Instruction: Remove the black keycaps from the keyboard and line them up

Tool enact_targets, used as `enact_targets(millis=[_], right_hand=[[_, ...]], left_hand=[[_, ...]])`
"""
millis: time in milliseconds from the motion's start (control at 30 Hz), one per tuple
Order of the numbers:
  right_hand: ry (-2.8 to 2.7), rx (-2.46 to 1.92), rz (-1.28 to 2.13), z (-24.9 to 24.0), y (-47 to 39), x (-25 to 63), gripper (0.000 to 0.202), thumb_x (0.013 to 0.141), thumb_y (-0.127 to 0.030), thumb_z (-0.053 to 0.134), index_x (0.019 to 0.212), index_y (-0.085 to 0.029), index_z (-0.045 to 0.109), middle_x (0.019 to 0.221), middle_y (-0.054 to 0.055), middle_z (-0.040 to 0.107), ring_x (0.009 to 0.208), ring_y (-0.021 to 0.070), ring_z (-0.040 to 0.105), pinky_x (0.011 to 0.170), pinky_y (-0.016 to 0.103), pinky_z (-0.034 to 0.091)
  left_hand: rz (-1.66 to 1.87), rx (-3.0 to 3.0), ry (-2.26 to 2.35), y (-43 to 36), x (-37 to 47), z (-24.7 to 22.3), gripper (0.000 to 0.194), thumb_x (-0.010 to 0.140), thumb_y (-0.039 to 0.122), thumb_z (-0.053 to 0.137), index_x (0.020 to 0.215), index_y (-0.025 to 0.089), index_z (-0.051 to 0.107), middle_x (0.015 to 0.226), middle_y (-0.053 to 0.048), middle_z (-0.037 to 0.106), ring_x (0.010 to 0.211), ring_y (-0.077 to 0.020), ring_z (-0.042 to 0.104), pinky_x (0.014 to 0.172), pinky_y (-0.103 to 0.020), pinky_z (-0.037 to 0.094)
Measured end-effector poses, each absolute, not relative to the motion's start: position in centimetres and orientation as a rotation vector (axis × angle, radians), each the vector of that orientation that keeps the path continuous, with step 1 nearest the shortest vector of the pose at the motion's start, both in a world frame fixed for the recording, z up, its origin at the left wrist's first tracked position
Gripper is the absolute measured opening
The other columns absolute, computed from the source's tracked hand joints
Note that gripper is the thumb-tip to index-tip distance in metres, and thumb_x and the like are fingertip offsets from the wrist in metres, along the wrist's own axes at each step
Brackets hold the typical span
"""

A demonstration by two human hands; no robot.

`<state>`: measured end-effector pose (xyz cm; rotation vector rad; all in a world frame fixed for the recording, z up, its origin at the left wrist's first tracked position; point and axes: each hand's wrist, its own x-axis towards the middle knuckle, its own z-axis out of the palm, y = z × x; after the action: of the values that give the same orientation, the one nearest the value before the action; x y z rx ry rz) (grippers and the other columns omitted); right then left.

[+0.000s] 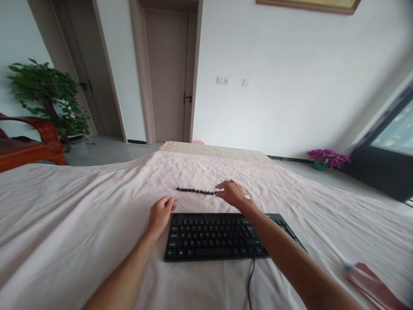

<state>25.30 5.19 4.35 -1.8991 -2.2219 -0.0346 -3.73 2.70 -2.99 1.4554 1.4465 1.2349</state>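
A black keyboard (209,253) lies on the cloth in front of me, its cable trailing toward me. Beyond it runs a row of small black keycaps (193,190). My right hand (232,192) reaches over the row's right part, its thumb and forefinger around a keycap there; the hand hides some of the row. Beside the keyboard's far left corner rests my left hand (161,212), with fingers curled in. Whatever it may hold is hidden. My right forearm covers part of the keyboard's right side.
A pale floral cloth (80,206) covers the surface. To the right lie a thin white stick (325,241) and a pink piece (374,284) near its blue end. Farther off are a wooden armchair (45,137), a leafy plant (48,94) and purple flowers (327,158).
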Motion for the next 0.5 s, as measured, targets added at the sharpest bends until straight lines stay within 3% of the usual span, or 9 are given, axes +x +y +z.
enact_targets(millis=[500], right_hand=[[-2.292,-1.94,0.018,1.9,8.7,23.6,0.018,0.079,-0.03,0.066,0.095,-0.028,0.074,0.1,0.003,0.07,0.104,0.0229,0.054,0.08,0.029,0.039]], left_hand=[[1.196,1.432,1.439,2.9,-3.9,-2.8,0.041,0.08,0.049,0.048,0.096,0.016,0.067,0.075,-0.005,0.068,0.074,-0.0192,0.065,0.057,-0.025,0.051]])
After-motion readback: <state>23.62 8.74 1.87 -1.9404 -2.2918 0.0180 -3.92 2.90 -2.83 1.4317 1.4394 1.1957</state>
